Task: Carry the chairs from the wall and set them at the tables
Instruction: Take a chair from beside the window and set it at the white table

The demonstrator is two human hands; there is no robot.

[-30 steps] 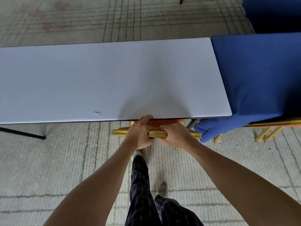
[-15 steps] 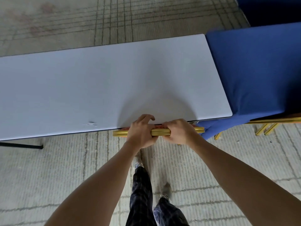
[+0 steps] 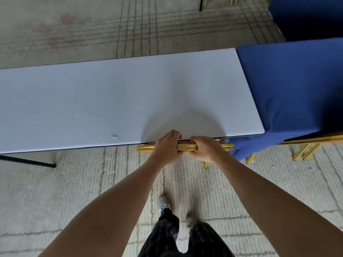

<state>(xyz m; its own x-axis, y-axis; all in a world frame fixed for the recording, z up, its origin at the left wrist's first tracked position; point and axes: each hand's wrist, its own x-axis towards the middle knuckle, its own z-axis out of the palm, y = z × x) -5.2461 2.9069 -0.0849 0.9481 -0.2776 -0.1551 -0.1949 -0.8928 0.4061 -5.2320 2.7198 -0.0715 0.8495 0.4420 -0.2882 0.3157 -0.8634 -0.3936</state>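
A chair with a gold metal frame stands tucked under the near edge of a long white table. Only the gold top rail of its back and a sliver of orange seat show; the rest is hidden beneath the tabletop. My left hand and my right hand grip that rail side by side, fingers curled over it, close against the table's edge.
To the right a table under a blue cloth adjoins the white one, with another gold-framed chair at it. A black table leg runs along the floor at left. More gold chair legs show at top. My feet stand on patterned carpet.
The chair has slid further under the white table, so the orange seat is now almost hidden. Both hands kept their grip on the rail and moved forward with it.
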